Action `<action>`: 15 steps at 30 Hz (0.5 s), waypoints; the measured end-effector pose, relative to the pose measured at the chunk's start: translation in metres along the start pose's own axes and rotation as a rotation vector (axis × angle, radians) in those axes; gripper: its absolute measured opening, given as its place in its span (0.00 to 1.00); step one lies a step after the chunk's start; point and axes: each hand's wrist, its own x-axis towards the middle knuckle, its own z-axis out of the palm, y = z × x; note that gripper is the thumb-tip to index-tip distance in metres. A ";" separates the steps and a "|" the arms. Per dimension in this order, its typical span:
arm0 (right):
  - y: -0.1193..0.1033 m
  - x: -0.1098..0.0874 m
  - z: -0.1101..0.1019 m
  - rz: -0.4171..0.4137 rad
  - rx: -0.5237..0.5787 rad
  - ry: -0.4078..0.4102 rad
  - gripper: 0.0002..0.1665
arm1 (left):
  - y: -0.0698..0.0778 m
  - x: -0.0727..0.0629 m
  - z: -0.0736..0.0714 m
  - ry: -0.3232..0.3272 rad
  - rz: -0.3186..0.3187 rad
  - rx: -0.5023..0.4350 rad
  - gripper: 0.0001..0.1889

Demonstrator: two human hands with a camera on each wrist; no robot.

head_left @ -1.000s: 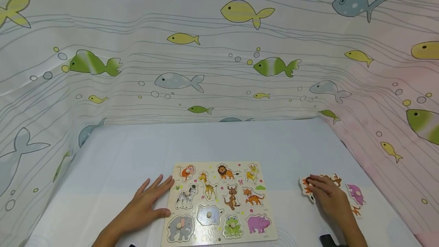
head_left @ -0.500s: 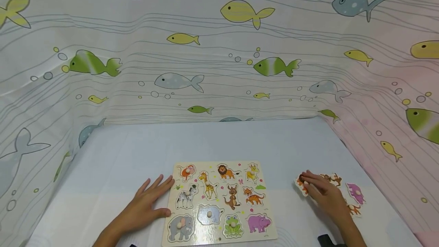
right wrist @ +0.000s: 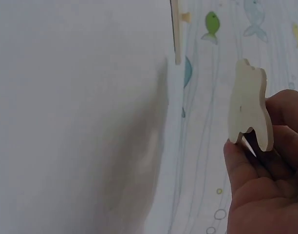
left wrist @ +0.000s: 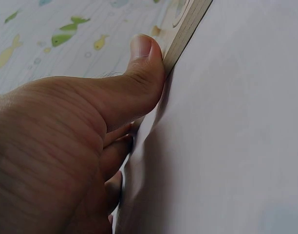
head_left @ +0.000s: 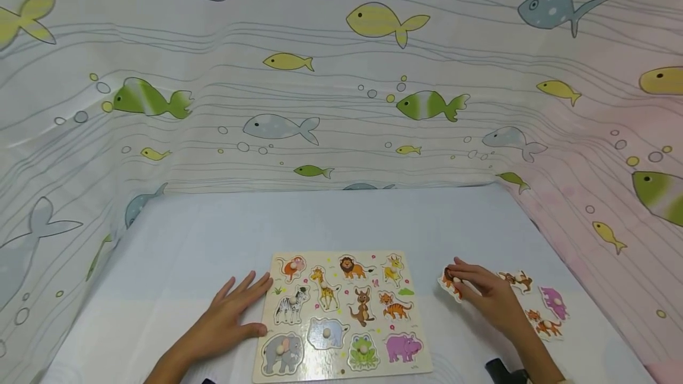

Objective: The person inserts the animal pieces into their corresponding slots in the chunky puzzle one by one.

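Note:
A wooden animal puzzle board [head_left: 333, 366] lies flat on the table. Spread along its left edge, my left hand [head_left: 226, 319] touches it with straight fingers and thumb; in the left wrist view the thumb [left wrist: 144, 73] lies against the board's side [left wrist: 185, 36]. To the right of the board, my right hand [head_left: 493, 301] pinches a lion puzzle piece [head_left: 450, 285] and holds it tilted above the table. The piece's plain pale back [right wrist: 246, 105] faces the right wrist camera. Small knobs show on the elephant [head_left: 283, 353], the frog [head_left: 364, 351] and a grey-blue animal [head_left: 325, 332].
Beyond the right hand lie more loose pieces: a brown one [head_left: 517, 280], a purple hippo [head_left: 555, 302] and a tiger [head_left: 544, 325]. White cloth [head_left: 331, 218] covers the table. A fish-print curtain [head_left: 341, 93] stands behind and at both sides.
My right hand has picked up the lion piece from among the loose pieces and moved left with it, uncovering the tiger piece. The left hand stays at the board's edge.

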 end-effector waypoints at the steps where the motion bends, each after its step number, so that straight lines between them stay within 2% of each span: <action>1: -0.002 0.003 0.002 -0.005 0.003 -0.010 0.19 | 0.000 0.000 0.000 0.002 0.002 -0.001 0.46; 7: -0.013 0.025 0.015 -0.092 0.009 -0.064 0.20 | 0.001 0.001 0.001 -0.007 -0.007 0.002 0.46; 15: -0.024 0.050 0.029 -0.113 -0.041 -0.136 0.18 | 0.000 0.000 0.001 0.007 0.004 0.024 0.47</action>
